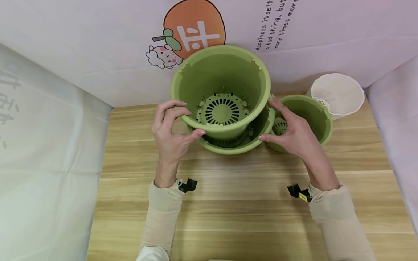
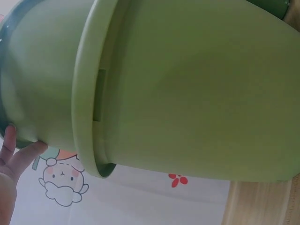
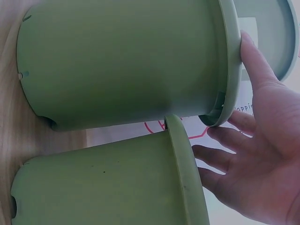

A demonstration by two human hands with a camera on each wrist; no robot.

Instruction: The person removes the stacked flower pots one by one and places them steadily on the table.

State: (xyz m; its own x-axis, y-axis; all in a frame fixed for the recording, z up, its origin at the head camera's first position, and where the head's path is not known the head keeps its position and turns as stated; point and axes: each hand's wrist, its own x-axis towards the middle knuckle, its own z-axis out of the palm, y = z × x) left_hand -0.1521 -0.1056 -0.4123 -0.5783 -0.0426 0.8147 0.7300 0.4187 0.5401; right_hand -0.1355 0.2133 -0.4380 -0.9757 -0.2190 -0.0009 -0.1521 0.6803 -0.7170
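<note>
Two green plastic flowerpots are stacked at the back middle of the table. The upper pot (image 1: pixel 225 69) has a slotted base and sits tilted partway into the lower pot (image 1: pixel 225 149), which stands upright. My left hand (image 1: pixel 170 128) grips the upper pot at its left rim, with the fingers over the edge and the thumb at the front. On the other side, my right hand (image 1: pixel 294 132) holds the lower pot's rim at the right. In the right wrist view, the thumb (image 3: pixel 257 61) lies against that rim and the other fingers are spread behind it.
A third green pot (image 1: pixel 311 112) stands just right of the stack, close behind my right hand. A white pot (image 1: pixel 343 92) leans at the back right corner. Printed cloth (image 1: pixel 124 43) walls the wooden table (image 1: pixel 235 214) at the back and both sides.
</note>
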